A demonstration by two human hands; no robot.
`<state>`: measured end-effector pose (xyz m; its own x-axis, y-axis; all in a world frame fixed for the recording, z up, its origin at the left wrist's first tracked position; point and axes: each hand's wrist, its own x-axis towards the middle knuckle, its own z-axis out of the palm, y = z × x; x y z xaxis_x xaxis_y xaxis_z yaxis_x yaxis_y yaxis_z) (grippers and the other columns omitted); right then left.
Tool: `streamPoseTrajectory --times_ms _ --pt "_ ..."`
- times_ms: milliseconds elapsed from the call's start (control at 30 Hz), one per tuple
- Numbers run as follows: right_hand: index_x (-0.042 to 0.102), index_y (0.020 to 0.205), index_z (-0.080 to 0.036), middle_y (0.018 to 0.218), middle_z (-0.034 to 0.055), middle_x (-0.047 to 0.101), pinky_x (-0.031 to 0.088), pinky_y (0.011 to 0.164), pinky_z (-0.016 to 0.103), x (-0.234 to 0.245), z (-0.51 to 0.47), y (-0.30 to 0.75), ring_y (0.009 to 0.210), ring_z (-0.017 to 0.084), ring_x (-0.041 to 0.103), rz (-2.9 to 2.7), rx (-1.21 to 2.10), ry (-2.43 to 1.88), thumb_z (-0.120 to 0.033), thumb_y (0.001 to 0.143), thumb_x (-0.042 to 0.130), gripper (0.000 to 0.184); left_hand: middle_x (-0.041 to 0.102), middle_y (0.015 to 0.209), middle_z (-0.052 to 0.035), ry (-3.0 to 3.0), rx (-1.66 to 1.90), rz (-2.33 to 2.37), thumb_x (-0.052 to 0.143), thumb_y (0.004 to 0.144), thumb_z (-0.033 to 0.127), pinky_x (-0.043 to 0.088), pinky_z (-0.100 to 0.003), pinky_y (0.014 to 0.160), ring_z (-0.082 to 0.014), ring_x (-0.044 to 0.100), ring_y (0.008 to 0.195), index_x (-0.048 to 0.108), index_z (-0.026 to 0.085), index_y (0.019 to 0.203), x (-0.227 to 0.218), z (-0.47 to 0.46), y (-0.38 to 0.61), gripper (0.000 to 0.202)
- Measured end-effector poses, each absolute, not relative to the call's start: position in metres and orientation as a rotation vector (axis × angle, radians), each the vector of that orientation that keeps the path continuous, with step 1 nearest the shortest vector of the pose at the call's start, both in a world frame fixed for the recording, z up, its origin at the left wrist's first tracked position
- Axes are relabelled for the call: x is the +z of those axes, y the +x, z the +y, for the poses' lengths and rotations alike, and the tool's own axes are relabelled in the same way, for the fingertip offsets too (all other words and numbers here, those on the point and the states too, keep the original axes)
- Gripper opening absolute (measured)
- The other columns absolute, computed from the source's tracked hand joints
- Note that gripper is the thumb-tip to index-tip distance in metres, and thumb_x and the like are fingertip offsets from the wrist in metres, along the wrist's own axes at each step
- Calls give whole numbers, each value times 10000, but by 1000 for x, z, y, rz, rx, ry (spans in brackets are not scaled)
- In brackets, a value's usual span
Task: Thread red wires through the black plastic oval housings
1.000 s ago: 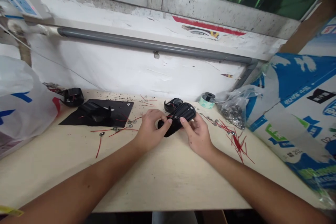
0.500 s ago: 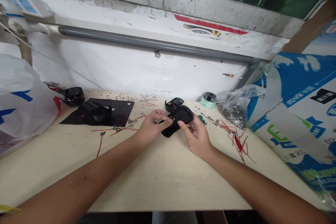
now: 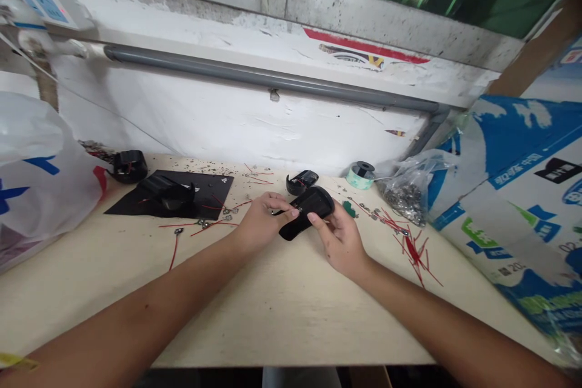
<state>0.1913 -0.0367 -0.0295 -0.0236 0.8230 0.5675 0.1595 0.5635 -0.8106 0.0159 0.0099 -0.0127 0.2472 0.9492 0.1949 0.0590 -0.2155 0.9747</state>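
Note:
A black curved plastic housing (image 3: 313, 203) is held tilted above the table in my right hand (image 3: 343, 236), thumb on the near face and fingers behind it. My left hand (image 3: 266, 218) is closed at the housing's left side, thumb and fingertips pressed together against it. A small shiny bit shows by the left thumb tip; what the pinch holds is too small to make out. Just behind stands another black housing (image 3: 302, 180) with a red wire inside. Red wires with metal contact tabs (image 3: 226, 212) lie left of my left hand.
On the left, a black housing (image 3: 168, 192) rests on a black sheet (image 3: 209, 191), with another housing (image 3: 130, 165) behind. At right are loose red wires (image 3: 413, 251), a bag of metal parts (image 3: 404, 194), a tape roll (image 3: 361, 176) and a blue-white carton (image 3: 513, 194). A white bag (image 3: 40, 176) stands left.
Hardly anything differs. The housing has tipped very slightly in my hands, and both hands keep their places on it. The whole view has shifted a little.

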Motion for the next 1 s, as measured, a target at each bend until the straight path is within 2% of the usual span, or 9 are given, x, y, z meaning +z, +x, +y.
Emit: streamPoseTrajectory --times_ms 233,533,1000 --pt "650 1102 -251 1036 37 685 543 886 327 -31 -37 190 1002 206 654 -1487 664 -851 -285 929 643 177 585 949 -56 1577 1183 1012 756 739 298 442 -390 914 -205 585 910 764 189 720 -15 9 19 111" --pt "647 1152 -253 1104 64 693 547 937 385 -31 -39 188 1057 240 655 -1468 673 -887 -348 917 649 253 587 951 -63 1571 1189 1004 761 745 325 450 -403 927 -208 591 913 777 183 748 -15 8 18 143" --pt "642 1112 -251 1089 58 650 546 855 332 -26 -39 188 1025 218 620 -1526 607 -905 -335 938 619 195 615 1020 -60 1439 1150 867 795 696 361 438 -376 934 -209 592 980 767 195 714 -12 9 16 169"
